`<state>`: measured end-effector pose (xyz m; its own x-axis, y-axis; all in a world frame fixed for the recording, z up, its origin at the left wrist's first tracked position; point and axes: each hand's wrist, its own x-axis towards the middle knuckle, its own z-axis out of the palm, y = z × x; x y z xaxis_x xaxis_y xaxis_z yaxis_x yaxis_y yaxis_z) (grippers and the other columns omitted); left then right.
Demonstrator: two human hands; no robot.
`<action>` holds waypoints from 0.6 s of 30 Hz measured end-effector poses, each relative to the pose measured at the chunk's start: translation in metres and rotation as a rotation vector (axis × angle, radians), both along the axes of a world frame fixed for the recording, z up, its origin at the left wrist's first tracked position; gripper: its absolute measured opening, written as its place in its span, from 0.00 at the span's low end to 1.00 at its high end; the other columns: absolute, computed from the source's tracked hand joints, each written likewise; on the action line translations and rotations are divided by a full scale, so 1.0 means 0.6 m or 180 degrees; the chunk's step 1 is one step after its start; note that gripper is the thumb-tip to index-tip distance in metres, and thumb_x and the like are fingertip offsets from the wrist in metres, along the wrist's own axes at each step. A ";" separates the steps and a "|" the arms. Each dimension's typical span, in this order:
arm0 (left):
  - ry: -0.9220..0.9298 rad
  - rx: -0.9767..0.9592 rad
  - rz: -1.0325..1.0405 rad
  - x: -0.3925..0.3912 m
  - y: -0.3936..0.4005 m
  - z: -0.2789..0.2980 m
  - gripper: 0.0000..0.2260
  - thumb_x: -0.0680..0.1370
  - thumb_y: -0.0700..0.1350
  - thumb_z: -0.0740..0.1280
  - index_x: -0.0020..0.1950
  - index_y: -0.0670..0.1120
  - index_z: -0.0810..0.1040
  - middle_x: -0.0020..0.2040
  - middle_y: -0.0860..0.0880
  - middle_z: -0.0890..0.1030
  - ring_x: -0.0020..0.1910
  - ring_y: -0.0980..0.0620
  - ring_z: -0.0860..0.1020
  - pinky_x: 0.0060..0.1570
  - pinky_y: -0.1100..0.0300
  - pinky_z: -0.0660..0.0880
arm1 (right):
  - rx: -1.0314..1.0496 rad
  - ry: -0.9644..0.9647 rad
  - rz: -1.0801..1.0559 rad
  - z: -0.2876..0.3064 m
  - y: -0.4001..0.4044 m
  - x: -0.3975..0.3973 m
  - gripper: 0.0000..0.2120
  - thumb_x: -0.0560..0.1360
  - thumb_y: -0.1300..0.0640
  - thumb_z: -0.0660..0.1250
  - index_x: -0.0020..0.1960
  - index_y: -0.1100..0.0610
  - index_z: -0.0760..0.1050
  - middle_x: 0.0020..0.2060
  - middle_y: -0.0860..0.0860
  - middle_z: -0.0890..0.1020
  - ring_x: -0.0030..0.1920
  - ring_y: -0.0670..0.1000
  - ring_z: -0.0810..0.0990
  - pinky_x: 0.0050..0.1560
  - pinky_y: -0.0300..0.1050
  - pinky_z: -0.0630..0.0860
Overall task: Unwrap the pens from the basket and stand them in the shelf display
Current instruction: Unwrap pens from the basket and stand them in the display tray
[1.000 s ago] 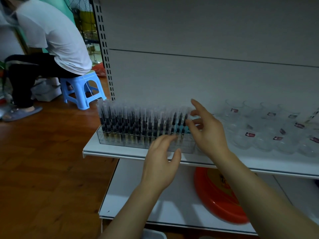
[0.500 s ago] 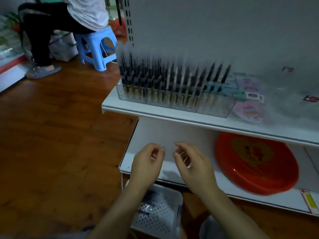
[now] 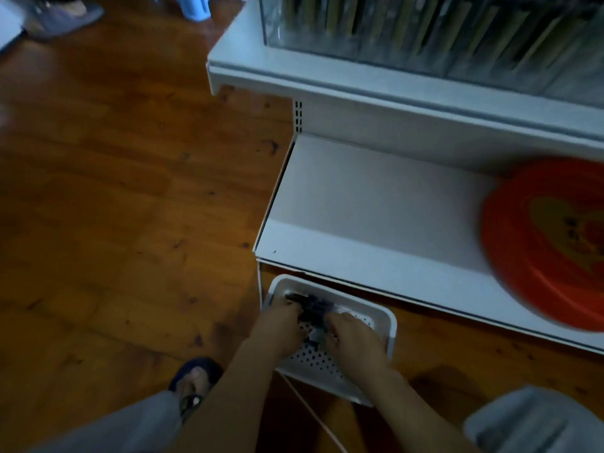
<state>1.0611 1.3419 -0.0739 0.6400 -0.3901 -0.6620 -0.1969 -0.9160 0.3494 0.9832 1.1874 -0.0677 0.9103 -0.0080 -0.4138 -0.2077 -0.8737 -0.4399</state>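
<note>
Reaching down into the white perforated basket (image 3: pixel 376 317) on the wooden floor (image 3: pixel 114 207), your left hand (image 3: pixel 282 325) and right hand (image 3: pixel 354 338) both curl around a dark bundle of pens (image 3: pixel 312 308) between them — blur hides the exact grip. The clear display (image 3: pixel 425 34) of standing pens sits on the upper shelf (image 3: pixel 376 96); a red plate (image 3: pixel 549 243) lies on the lower one.

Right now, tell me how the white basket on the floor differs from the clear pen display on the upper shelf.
The white basket is opaque with a perforated bottom; the clear pen display is see-through. The basket sits on the wooden floor, partly under the lowest shelf; the display stands on the upper shelf. The basket holds only a small dark bundle of pens; the display is packed with upright ones. Both hold pens.
</note>
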 end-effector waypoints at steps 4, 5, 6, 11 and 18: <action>-0.0024 0.0174 -0.0428 -0.012 -0.005 -0.042 0.15 0.80 0.46 0.64 0.66 0.46 0.73 0.62 0.43 0.76 0.57 0.44 0.76 0.53 0.52 0.76 | -0.0282 0.0426 0.0049 -0.057 0.007 -0.012 0.14 0.81 0.55 0.60 0.64 0.52 0.75 0.56 0.53 0.80 0.51 0.53 0.80 0.43 0.44 0.73; -0.0018 0.0234 -0.0497 -0.016 -0.002 -0.052 0.14 0.80 0.46 0.64 0.65 0.45 0.73 0.63 0.43 0.75 0.59 0.43 0.75 0.56 0.50 0.76 | -0.0361 0.0504 0.0050 -0.069 0.007 -0.017 0.15 0.80 0.56 0.60 0.65 0.51 0.75 0.55 0.53 0.81 0.50 0.53 0.80 0.42 0.44 0.73; -0.0043 0.0291 -0.0553 -0.020 0.000 -0.061 0.15 0.79 0.45 0.64 0.65 0.44 0.73 0.65 0.42 0.74 0.62 0.42 0.74 0.59 0.49 0.75 | -0.0467 0.0551 0.0089 -0.078 0.008 -0.021 0.15 0.80 0.59 0.60 0.65 0.52 0.75 0.54 0.53 0.81 0.50 0.53 0.80 0.41 0.44 0.71; -0.0176 0.0479 -0.0842 -0.032 0.002 -0.073 0.18 0.79 0.41 0.64 0.69 0.42 0.71 0.68 0.41 0.69 0.69 0.41 0.66 0.66 0.48 0.70 | -0.0737 0.0538 0.0398 -0.092 0.011 -0.034 0.13 0.78 0.67 0.61 0.57 0.55 0.77 0.53 0.54 0.79 0.48 0.53 0.80 0.41 0.43 0.68; -0.0300 0.0424 -0.0918 -0.026 0.001 -0.064 0.19 0.78 0.40 0.63 0.69 0.44 0.71 0.68 0.42 0.71 0.69 0.41 0.67 0.65 0.47 0.72 | -0.0525 0.0528 0.0453 -0.082 -0.005 -0.027 0.08 0.78 0.59 0.62 0.56 0.56 0.77 0.51 0.53 0.79 0.45 0.51 0.79 0.39 0.38 0.66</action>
